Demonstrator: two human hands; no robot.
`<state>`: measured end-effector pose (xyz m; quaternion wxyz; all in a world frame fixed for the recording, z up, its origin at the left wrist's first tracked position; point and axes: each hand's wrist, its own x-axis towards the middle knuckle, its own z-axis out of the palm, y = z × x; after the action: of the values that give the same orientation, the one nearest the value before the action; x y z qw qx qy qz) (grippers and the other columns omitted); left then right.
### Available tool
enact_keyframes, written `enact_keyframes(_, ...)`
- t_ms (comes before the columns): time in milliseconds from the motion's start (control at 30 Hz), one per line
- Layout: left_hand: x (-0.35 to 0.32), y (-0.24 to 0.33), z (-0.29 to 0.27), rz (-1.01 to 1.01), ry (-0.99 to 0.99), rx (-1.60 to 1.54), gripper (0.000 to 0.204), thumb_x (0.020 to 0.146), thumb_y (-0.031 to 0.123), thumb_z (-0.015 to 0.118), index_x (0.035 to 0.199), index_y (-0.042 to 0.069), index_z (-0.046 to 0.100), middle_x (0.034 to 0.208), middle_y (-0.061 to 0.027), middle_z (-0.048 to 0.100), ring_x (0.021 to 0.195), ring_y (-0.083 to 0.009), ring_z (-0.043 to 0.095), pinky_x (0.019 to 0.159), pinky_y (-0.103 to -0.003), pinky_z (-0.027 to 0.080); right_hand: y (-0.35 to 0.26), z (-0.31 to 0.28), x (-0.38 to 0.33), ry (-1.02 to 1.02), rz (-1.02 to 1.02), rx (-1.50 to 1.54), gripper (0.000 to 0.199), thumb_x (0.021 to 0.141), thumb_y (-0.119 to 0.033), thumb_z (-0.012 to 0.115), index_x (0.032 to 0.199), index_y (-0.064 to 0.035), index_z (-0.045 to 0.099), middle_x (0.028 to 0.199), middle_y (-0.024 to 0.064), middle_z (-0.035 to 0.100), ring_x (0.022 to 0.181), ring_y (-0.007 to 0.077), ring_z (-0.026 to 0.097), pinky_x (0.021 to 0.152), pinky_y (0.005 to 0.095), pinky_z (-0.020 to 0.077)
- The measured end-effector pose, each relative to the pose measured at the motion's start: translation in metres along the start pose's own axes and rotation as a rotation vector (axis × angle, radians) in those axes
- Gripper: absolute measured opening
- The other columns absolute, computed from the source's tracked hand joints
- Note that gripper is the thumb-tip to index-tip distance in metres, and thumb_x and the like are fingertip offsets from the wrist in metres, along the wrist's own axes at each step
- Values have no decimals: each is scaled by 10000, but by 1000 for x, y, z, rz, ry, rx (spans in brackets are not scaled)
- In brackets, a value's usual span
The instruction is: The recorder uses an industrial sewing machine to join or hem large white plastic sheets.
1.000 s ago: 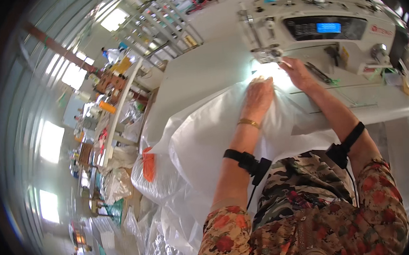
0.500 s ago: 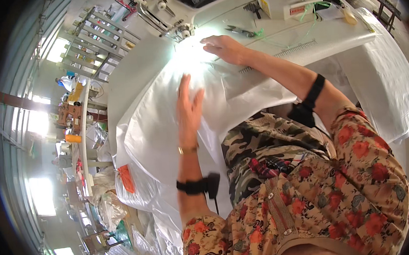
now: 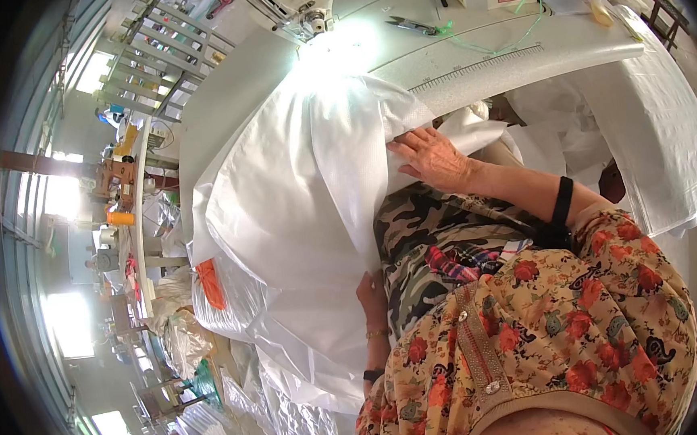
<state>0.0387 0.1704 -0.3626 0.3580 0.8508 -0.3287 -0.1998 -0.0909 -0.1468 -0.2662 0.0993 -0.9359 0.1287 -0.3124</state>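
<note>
A large white plastic-like sheet (image 3: 282, 198) drapes from beneath the lit head of a sewing machine (image 3: 315, 24) down toward my lap. My right hand (image 3: 440, 161) is at the sheet's right side, below the table edge, its fingers curled on a gathered fold. Lower down, close to my camouflage-patterned apron, my left hand (image 3: 372, 295) pinches the sheet's near edge; some of its fingers are hidden by the material. Glare from the lamp hides the needle area and the sheet's top end.
On the machine table (image 3: 507, 65) lie dark thread snips (image 3: 412, 25) and a green thread (image 3: 506, 49), with a ruler scale along the front. More white sheeting (image 3: 658, 131) hangs at the right. An orange-red piece (image 3: 210, 284) rests at the left; a shelf of spools stands beyond.
Both hands have come away from the lamp area, the right toward my lap and the left down to the near edge. The sheet now bunches upward, and the view has shifted slightly.
</note>
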Motion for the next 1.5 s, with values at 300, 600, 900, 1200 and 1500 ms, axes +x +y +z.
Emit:
enact_keyframes(300,-103,143,-180,-152,340,-1265,688,949,520,465,1384,-10,411,1308,-190,530,1225,-335,488,1047,-489,410,-11,9,-10,-841,-119,-88,248,805,-243,638,912,-22,672,917,147,641,977,314,594,847,433,480)
enact_keyframes(600,-90,204,-233,-1,534,-837,651,1010,463,362,1389,-66,369,1417,-221,422,1265,-341,464,1039,-477,429,-67,-18,56,-214,367,1302,198,845,-28,518,993,-10,648,875,66,687,871,215,650,812,329,504)
enact_keyframes(900,-69,241,-255,683,698,600,762,966,525,396,1420,-83,323,1426,-249,399,1284,-357,450,1065,-467,379,-150,-63,63,-1060,-474,1745,302,917,-111,535,1195,-4,586,1015,61,673,992,149,610,901,294,461)
enact_keyframes(1200,-71,250,-256,584,631,409,1081,814,782,425,1428,-97,289,1444,-249,366,1308,-354,421,1051,-465,383,-107,-47,129,-346,133,1950,243,906,-194,592,1105,-63,639,1060,27,650,981,133,587,869,286,470)
enact_keyframes(1500,-54,248,-264,431,624,-236,630,905,456,575,1270,-46,464,1276,-184,508,1156,-277,528,949,-400,462,-150,-38,105,-718,-102,1624,573,884,-480,582,1177,10,628,1069,136,668,1041,229,605,932,339,463)
